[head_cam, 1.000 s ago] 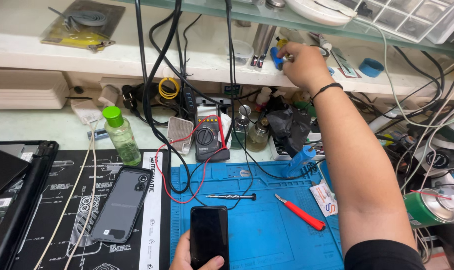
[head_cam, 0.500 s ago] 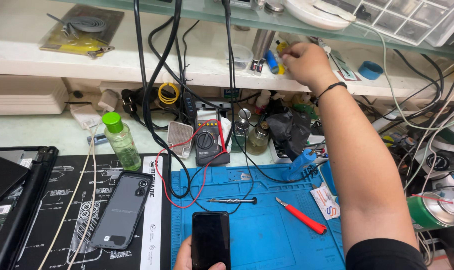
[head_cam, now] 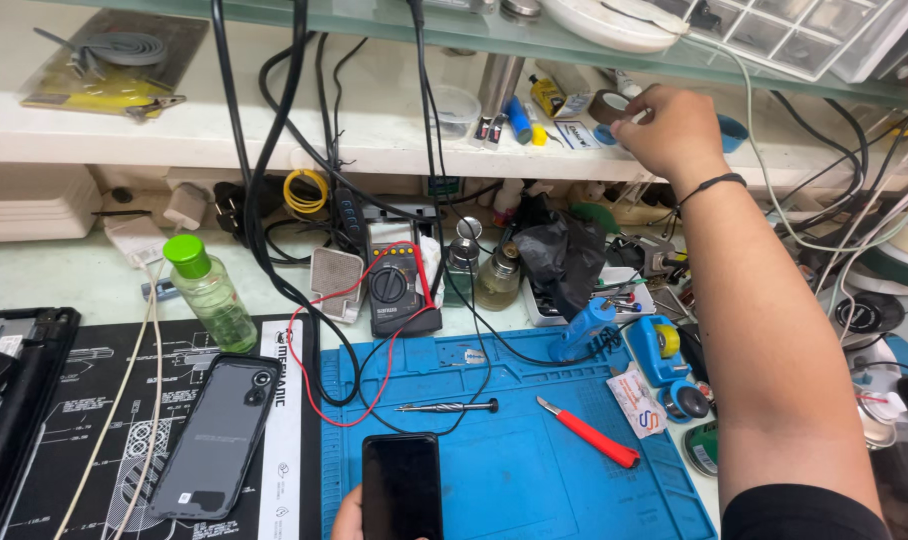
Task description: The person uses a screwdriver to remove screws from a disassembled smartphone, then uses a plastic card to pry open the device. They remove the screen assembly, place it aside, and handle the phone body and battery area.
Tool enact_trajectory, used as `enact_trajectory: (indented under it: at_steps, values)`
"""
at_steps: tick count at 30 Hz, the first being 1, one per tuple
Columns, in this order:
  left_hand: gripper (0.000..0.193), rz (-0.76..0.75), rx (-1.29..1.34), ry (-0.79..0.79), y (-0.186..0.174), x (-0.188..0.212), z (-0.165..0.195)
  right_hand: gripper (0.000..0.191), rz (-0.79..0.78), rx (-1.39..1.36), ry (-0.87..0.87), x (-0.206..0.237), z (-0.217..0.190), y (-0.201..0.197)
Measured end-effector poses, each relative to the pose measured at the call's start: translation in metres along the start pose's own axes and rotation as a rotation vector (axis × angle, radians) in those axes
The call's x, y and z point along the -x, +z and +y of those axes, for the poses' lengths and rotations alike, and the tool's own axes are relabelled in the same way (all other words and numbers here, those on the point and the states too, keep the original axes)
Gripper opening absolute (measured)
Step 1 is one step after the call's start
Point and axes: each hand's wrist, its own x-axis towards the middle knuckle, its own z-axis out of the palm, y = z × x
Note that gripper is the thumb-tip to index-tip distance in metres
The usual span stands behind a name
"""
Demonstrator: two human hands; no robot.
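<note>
This is a phone-repair workshop; a blue silicone work mat (head_cam: 534, 470) covers the table (head_cam: 64, 275) and carries a slim metal screwdriver (head_cam: 446, 407) and a red-handled craft knife (head_cam: 589, 432); a grey digital multimeter with red leads (head_cam: 392, 290) stands behind it; a dark smartphone lying face down (head_cam: 217, 435) rests on a black printed mat (head_cam: 94, 420); tangled black cables (head_cam: 274, 200) hang from a cluttered white shelf (head_cam: 374, 150).

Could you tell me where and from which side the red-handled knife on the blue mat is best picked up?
Probably by the red handle of the knife, pinched from above across its width. It lies flat on the blue mat, blade pointing up-left, with bare mat on both sides.
</note>
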Motion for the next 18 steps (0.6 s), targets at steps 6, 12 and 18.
enact_trajectory:
  at_steps: [6, 12, 18]
  values:
    - [0.086, 0.000, -0.027, 0.001, -0.002, -0.004, 0.003, 0.059, -0.012, -0.013, 0.059, -0.002, 0.005, 0.004]
    - [0.087, -0.006, -0.048, -0.023, -0.002, -0.005, 0.006, 0.064, 0.066, 0.109, 0.088, -0.005, 0.000, 0.013]
    - [0.087, -0.010, -0.060, -0.048, -0.005, -0.001, 0.002, 0.050, 0.058, 0.062, 0.043, -0.005, 0.014, 0.012]
